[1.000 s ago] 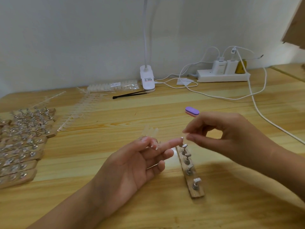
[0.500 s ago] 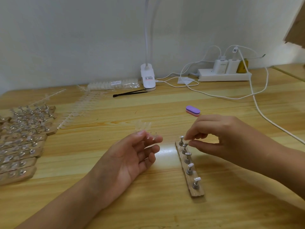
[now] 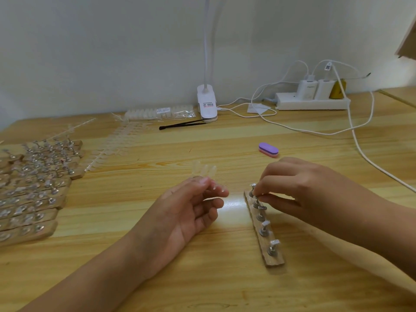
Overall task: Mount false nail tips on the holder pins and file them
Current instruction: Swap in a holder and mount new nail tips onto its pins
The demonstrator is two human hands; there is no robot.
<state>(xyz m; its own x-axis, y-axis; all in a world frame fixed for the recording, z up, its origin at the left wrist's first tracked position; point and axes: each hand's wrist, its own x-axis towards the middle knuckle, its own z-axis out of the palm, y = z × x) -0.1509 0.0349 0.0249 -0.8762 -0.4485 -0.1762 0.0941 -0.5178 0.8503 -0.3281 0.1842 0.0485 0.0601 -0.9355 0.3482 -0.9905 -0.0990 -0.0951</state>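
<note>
A narrow wooden holder strip [image 3: 270,255] with several metal pins lies on the table in front of me, running away from me. My right hand [image 3: 299,190] pinches a small clear nail tip, barely visible, against the second pin from the far end [image 3: 256,200]. My left hand [image 3: 189,208] is palm up to the left of the strip and holds a short row of clear false nail tips [image 3: 203,171] between thumb and fingers. A purple and pink file block [image 3: 268,149] lies beyond my right hand.
Many wooden holder strips with pins [image 3: 33,188] are stacked at the left. Strips of clear nail tips [image 3: 108,149] lie beside them, a packet of tips [image 3: 159,112] further back. A clip lamp [image 3: 207,104], black tweezers [image 3: 182,124], a power strip [image 3: 313,103] and white cables [image 3: 360,143] occupy the back right.
My right hand came down from above the strip to the pins near its far end. My left hand drew back to the left, away from the strip, still holding the tips.
</note>
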